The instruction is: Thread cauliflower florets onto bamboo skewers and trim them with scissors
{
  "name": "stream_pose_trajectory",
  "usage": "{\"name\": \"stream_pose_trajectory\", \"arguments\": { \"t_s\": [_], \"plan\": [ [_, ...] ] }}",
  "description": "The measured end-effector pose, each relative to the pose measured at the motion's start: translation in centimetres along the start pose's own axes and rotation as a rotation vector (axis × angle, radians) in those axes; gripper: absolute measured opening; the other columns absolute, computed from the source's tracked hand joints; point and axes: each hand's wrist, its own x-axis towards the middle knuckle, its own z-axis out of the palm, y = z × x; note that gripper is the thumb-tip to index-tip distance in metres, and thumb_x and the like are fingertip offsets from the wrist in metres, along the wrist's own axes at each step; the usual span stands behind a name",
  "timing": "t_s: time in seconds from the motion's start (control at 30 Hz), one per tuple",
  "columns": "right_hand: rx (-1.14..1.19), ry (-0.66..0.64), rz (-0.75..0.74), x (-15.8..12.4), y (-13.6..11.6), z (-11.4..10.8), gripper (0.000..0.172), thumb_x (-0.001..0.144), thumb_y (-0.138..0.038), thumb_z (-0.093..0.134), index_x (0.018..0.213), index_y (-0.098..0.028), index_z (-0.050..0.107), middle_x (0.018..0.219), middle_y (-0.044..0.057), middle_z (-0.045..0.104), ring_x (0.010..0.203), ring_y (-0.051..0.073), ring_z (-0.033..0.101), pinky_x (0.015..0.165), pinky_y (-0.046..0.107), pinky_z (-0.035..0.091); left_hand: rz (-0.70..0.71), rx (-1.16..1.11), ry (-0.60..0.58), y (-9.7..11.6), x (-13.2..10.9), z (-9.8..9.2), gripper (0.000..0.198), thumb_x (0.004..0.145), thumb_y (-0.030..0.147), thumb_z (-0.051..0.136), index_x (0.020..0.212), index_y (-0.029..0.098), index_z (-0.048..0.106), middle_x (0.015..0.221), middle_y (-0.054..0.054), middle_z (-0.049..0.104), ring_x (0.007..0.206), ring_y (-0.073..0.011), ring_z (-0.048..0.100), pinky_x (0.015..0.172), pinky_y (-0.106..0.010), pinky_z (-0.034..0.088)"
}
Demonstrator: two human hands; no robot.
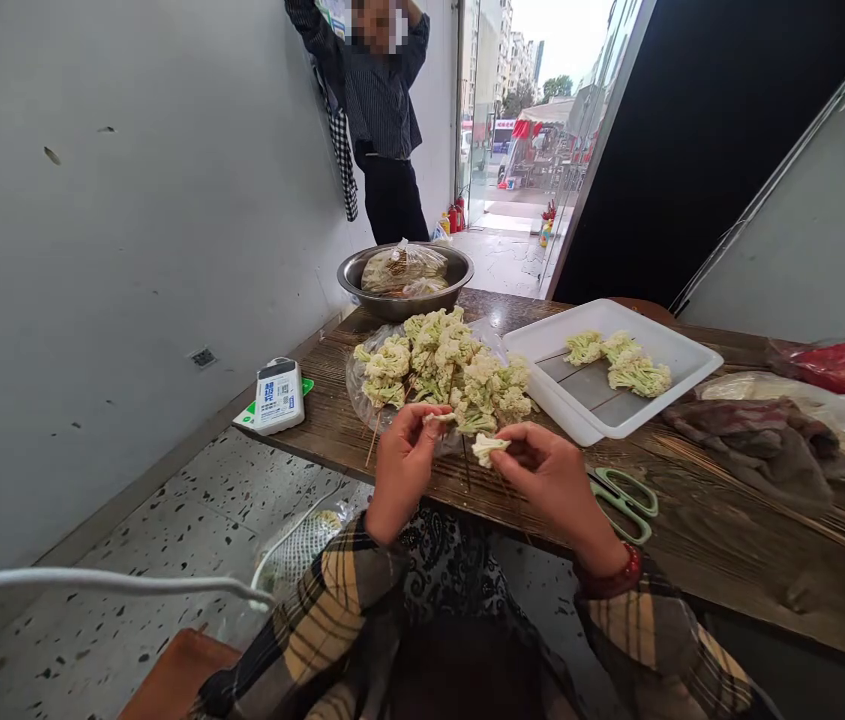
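Note:
My left hand [404, 462] is closed, pinching a small pale cauliflower piece near its fingertips. Between the thumb and fingers of my right hand [553, 480] is a cauliflower floret [488, 449], its head turned toward the left hand. Both hands are above the table's near edge, a short gap between them. Just beyond them lies a heap of cauliflower florets [441, 350] on a clear plastic bag, with thin wooden skewers sticking out of it. To the right, a white tray [579, 424] holds several more florets. Green-handled scissors [624, 495] lie beside my right wrist.
A metal bowl [362, 300] with bagged food stands at the back of the wooden table [737, 545]. At left is a white boxy device [279, 397]. Rightward lie loose skewers [714, 468], a brown cloth [759, 445] and plastic bags. A person [384, 110] stands beyond, arms raised.

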Motion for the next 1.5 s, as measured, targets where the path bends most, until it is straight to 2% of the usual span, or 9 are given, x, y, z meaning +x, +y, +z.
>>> {"name": "stream_pose_trajectory", "arguments": {
  "t_s": [0.13, 0.27, 0.43, 0.67, 0.93, 1.07, 1.2, 1.37, 1.5],
  "plan": [
    [0.145, 0.012, 0.101, 0.4, -0.2, -0.9, 0.022, 0.081, -0.033, 0.063, 0.094, -0.017, 0.067, 0.085, 0.005, 0.067, 0.072, 0.016, 0.062, 0.063, 0.026, 0.051, 0.254, 0.414, 0.075, -1.8, 2.3, -1.5, 0.014, 0.088, 0.024, 0.05, 0.094, 0.018, 0.061, 0.114, -0.012, 0.066, 0.11, -0.0233, 0.06, 0.097, -0.041, 0.045],
    [0.182, 0.034, 0.09, 0.8, -0.3, -0.9, 0.022, 0.079, -0.032, 0.064, 0.095, -0.017, 0.068, 0.09, 0.006, 0.069, 0.077, 0.017, 0.064, 0.066, 0.027, 0.053, 0.314, 0.554, 0.071, -2.8, 3.1, -1.9, 0.023, 0.085, 0.019, 0.049, 0.104, 0.016, 0.062, 0.129, -0.014, 0.059, 0.125, -0.0257, 0.051, 0.108, -0.046, 0.035],
    [0.183, 0.022, 0.094, 0.8, -0.3, -0.3, 0.023, 0.079, -0.034, 0.066, 0.095, -0.018, 0.068, 0.093, 0.006, 0.07, 0.078, 0.017, 0.066, 0.07, 0.029, 0.054, 0.139, 0.302, -0.023, -0.5, 1.2, -1.2, 0.031, 0.089, 0.031, 0.051, 0.116, 0.018, 0.06, 0.12, -0.012, 0.064, 0.109, -0.0226, 0.061, 0.094, -0.038, 0.048],
    [0.128, -0.014, 0.077, 0.7, -0.5, 0.6, 0.023, 0.079, -0.035, 0.067, 0.095, -0.018, 0.067, 0.091, 0.006, 0.073, 0.077, 0.018, 0.069, 0.07, 0.029, 0.056, -0.126, -0.105, -0.372, 1.8, -0.8, 0.0, 0.034, 0.083, 0.031, 0.064, 0.115, 0.019, 0.063, 0.114, -0.01, 0.066, 0.094, -0.0205, 0.064, 0.08, -0.032, 0.053],
    [-0.12, -0.095, -0.054, 0.8, 0.0, -0.4, 0.022, 0.085, -0.034, 0.061, 0.1, -0.021, 0.071, 0.096, 0.006, 0.073, 0.08, 0.019, 0.068, 0.071, 0.03, 0.053, -0.229, -0.225, -0.287, 0.8, -1.3, -0.4, 0.026, 0.076, 0.032, 0.07, 0.098, 0.018, 0.065, 0.086, -0.005, 0.066, 0.078, -0.0171, 0.063, 0.065, -0.027, 0.053],
    [-0.365, 0.043, -0.107, 2.0, 0.8, -1.7, 0.026, 0.09, -0.036, 0.053, 0.102, -0.02, 0.07, 0.102, 0.008, 0.073, 0.087, 0.021, 0.067, 0.076, 0.032, 0.05, -0.306, -0.359, -0.206, 0.2, -1.1, -1.2, 0.028, 0.081, 0.035, 0.065, 0.102, 0.018, 0.06, 0.086, -0.004, 0.065, 0.075, -0.0153, 0.064, 0.064, -0.026, 0.053],
    [-0.627, -0.008, -0.085, 3.5, 1.3, -1.1, 0.029, 0.089, -0.039, 0.055, 0.102, -0.018, 0.07, 0.085, 0.009, 0.074, 0.075, 0.024, 0.067, 0.067, 0.032, 0.045, -0.411, -0.516, -0.178, -0.2, -0.9, -1.8, 0.023, 0.081, 0.034, 0.064, 0.096, 0.017, 0.059, 0.083, -0.003, 0.064, 0.072, -0.0143, 0.064, 0.067, -0.028, 0.054],
    [-0.583, 0.055, -0.036, 4.5, 2.0, 0.6, 0.022, 0.085, -0.035, 0.058, 0.088, -0.018, 0.072, 0.073, 0.009, 0.072, 0.069, 0.023, 0.066, 0.062, 0.03, 0.041, -0.401, -0.536, -0.118, -0.5, -0.9, -2.4, 0.023, 0.078, 0.034, 0.068, 0.09, 0.016, 0.058, 0.081, -0.003, 0.064, 0.071, -0.0137, 0.064, 0.06, -0.024, 0.053],
    [-0.47, 0.088, -0.032, 3.7, 2.4, 0.4, 0.034, 0.092, -0.039, 0.045, 0.09, -0.016, 0.07, 0.071, 0.005, 0.069, 0.065, 0.018, 0.062, 0.06, 0.027, 0.043, -0.399, -0.531, -0.086, -0.3, -0.9, -2.7, 0.027, 0.076, 0.038, 0.07, 0.083, 0.016, 0.056, 0.079, -0.002, 0.062, 0.069, -0.0131, 0.063, 0.056, -0.023, 0.052]
  ]
}}
